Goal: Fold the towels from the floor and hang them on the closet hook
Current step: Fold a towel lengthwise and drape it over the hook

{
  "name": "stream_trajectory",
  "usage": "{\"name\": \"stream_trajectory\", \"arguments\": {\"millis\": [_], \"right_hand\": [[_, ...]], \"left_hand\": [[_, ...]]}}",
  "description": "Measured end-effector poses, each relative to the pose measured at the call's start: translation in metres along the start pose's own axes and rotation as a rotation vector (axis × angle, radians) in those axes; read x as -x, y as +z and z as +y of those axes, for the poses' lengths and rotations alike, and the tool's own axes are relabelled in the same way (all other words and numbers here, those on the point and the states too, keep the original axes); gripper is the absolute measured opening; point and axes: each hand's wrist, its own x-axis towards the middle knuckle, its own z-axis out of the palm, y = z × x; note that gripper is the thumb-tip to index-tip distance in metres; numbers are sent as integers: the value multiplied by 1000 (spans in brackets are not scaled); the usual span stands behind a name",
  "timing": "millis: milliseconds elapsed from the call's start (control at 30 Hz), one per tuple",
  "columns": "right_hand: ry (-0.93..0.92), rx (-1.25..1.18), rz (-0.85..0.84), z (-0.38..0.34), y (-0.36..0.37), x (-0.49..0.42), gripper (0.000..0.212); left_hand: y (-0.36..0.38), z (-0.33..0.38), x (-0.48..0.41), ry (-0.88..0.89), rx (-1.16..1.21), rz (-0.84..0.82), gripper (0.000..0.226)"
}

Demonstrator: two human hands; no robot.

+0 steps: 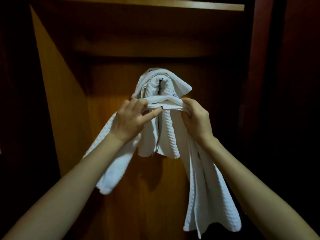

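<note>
Hanging is the step in hand, by my reading. A white waffle towel (207, 196) is held by its gathered top edge, pulled into a short band between both hands. The band lies just below the hook (162, 82), which is at twelve o'clock from it. The towel's loose ends drop toward five and seven o'clock.

The left hand (131, 118) pinches the band at its nine o'clock end, with the forefinger laid along the edge. The right hand (195, 116) is curled round the three o'clock end.

A hung towel (170, 129) drapes over the hook. It leaves only the metal tip showing and falls behind the band.

Around this is the closet (138, 187), with a wooden back panel and a shelf (155, 4) at twelve o'clock near the top of the view.

The next move probably calls for lifting the band toward twelve o'clock, clear of the hook's tip, then easing it down over the tip. Both ends need to hang about evenly. The tip is nearly buried in cloth, so the person may have to feel for it, and a careless lift could drag the hung towel off.
</note>
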Motion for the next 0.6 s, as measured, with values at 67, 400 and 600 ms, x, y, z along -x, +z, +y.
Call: {"name": "stream_trajectory", "arguments": {"millis": [67,400,600], "right_hand": [[-29,16,3,-2,1,-4,27],[-69,5,-220,0,5,-10,37],[22,-1,-611,11,-1,5,66]], "left_hand": [[2,-6,-4,-9,88,-20,66],[8,-5,1,-144,336,-402,47],[15,-10,-4,-348,478,-361,34]]}}
